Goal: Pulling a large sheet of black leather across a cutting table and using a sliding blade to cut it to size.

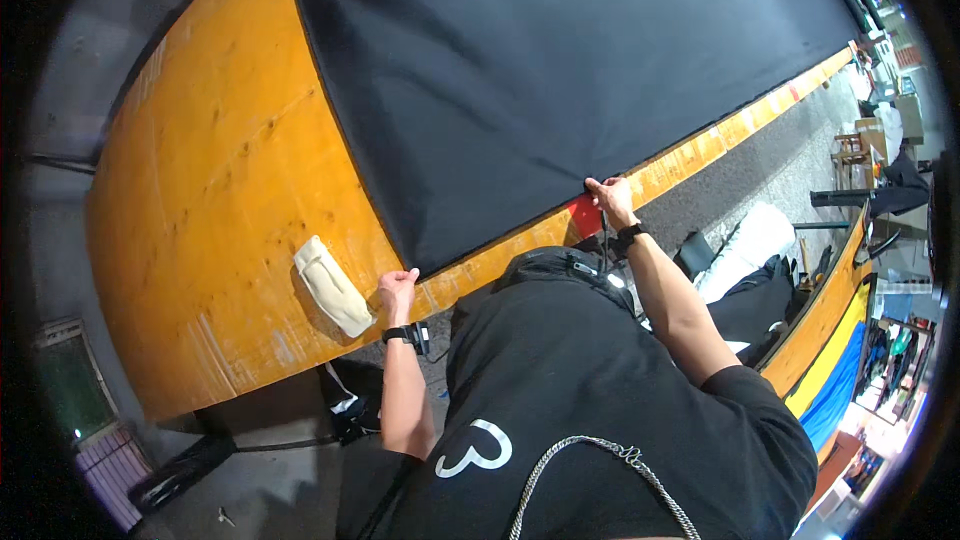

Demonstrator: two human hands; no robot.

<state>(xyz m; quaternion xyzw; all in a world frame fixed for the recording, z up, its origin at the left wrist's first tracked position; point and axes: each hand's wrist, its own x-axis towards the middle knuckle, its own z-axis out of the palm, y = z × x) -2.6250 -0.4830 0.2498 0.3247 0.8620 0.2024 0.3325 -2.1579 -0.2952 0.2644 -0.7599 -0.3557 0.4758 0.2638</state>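
A large sheet of black fabric lies over the wooden table, its near edge running close along the table's front edge. At the fabric's near left corner, my left hand pinches the cloth between thumb and fingers. Farther right, my right hand grips the same near edge, just above a red patch on the table rim. Soft creases run through the cloth between the two hands. A cream-coloured folded cloth bundle rests on the wood left of my left hand.
Beyond the table's front edge, a white roll and dark cloth lie at the right. A second wooden table edge with yellow and blue material stands farther right. Boxes and stools are at the far right. A dark tube lies at lower left.
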